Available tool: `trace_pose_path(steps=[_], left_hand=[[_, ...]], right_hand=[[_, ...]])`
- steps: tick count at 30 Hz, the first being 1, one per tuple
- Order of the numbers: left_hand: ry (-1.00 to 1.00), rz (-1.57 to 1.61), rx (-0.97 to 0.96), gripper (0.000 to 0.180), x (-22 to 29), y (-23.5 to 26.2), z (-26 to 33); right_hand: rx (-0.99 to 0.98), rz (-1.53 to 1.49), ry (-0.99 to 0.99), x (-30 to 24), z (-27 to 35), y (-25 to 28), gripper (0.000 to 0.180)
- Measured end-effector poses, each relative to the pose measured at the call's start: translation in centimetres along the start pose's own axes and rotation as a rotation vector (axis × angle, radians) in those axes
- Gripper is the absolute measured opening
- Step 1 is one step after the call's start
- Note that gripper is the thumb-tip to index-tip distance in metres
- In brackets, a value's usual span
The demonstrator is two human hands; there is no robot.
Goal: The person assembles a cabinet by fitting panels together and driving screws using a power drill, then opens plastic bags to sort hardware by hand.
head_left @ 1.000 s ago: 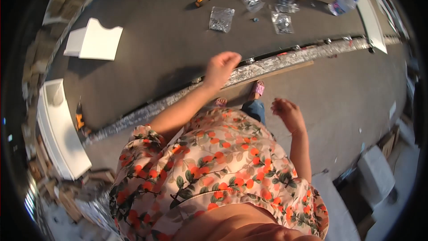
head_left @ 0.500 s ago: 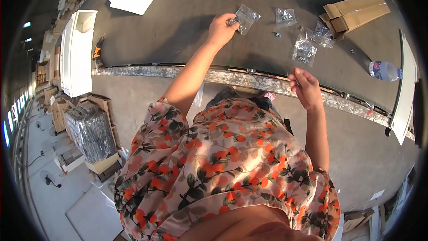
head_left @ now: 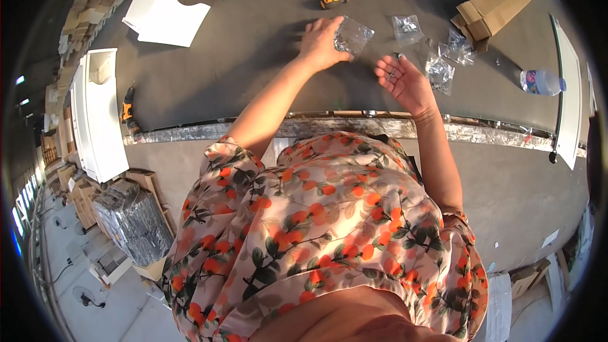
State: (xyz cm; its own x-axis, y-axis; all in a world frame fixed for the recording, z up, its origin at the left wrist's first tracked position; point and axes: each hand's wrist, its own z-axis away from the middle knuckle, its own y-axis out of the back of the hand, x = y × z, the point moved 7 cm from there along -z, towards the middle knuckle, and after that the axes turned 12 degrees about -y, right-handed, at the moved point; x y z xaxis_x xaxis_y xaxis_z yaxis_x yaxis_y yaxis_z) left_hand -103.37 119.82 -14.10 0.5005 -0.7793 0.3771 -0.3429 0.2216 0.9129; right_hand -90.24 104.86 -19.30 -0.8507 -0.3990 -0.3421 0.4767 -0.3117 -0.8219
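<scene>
My left hand is at the left edge of a clear plastic bag with small metal hardware inside. Thumb and fingers stand apart on either side of the bag's edge, holding it at the table top. My right hand is turned palm up just to the right, fingers half curled. A small shiny metal piece lies on those fingers; its exact kind is too small to tell. Close to the right fingertips sits a small round fitting. Another hardware bag and a bag of metal parts lie farther right.
A yellow-and-black screwdriver lies beyond my left hand. An open cardboard box and a water bottle are at the right. At the left are white sheets, a power drill and a white panel unit.
My right hand has moved forward and left from the table's near edge, turning palm up beside the bag. My left hand's fingers have spread wider at the bag. The view has shifted slightly.
</scene>
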Motion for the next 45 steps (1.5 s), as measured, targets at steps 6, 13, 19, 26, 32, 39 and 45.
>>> trace_pose_path(steps=[6,13,19,26,32,39,45], left_hand=[[-0.042,0.215,0.172,0.073,0.6,-1.1,0.9],[0.071,0.589,0.290,0.057,1.5,-3.0,2.2],[0.156,1.006,0.308,0.042,1.4,-3.5,3.2],[0.301,1.518,0.299,0.034,2.9,-1.9,4.1],[0.292,1.564,0.168,0.034,4.5,-0.9,3.8],[0.292,1.591,0.177,0.019,4.4,-1.3,3.7],[0.068,1.372,0.096,0.017,4.7,-0.6,3.5]], right_hand=[[0.428,0.458,0.202,-1.4,-2.1,-0.3,0.021],[0.631,0.680,0.282,-2.4,-0.8,-0.3,0.030],[0.544,0.568,0.256,-1.9,-0.4,-0.8,0.016],[0.269,0.415,0.298,-2.1,1.1,-4.0,0.007],[0.335,0.624,0.300,-3.0,2.1,-5.8,0.012],[0.348,0.840,0.195,-3.4,2.8,-6.9,0.023],[0.371,1.177,0.133,-3.9,3.2,-8.4,0.022]])
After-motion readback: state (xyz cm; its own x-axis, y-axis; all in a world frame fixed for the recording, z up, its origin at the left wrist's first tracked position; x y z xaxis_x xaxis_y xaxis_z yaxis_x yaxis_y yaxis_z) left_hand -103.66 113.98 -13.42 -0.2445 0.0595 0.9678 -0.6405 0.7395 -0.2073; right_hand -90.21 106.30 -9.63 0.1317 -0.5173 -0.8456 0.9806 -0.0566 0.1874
